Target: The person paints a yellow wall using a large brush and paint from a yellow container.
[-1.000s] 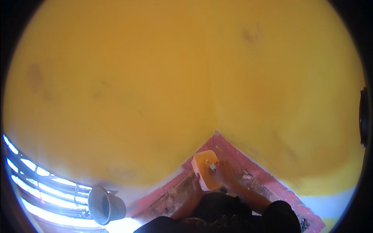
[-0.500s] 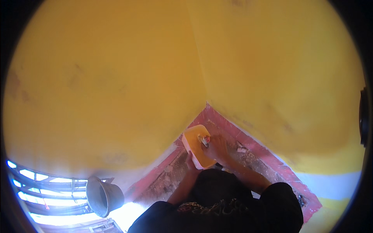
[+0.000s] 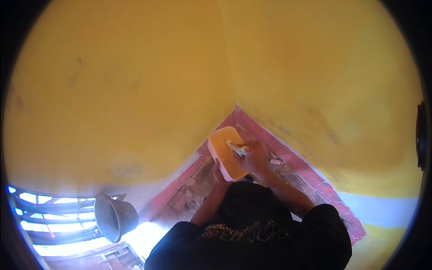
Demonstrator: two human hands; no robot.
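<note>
A rectangular tub with pale pinkish walls holds yellow-orange paint. My left hand grips its near left side, fingers wrapped against the wall. Closed round a paintbrush is my right hand, over the tub's right side. The brush tilts, its head pointing left and touching or just above the paint; I cannot tell which. My palm hides the brush's handle.
Yellow walls meet in a corner ahead, with a pink band along their foot. Rough, dirty ground lies within it. A grey bucket stands at lower left, beside dark slats with bright light behind.
The brush has tilted over, so more of its pale length shows above the paint. My right hand has shifted slightly relative to the tub. The whole view has moved a little.
</note>
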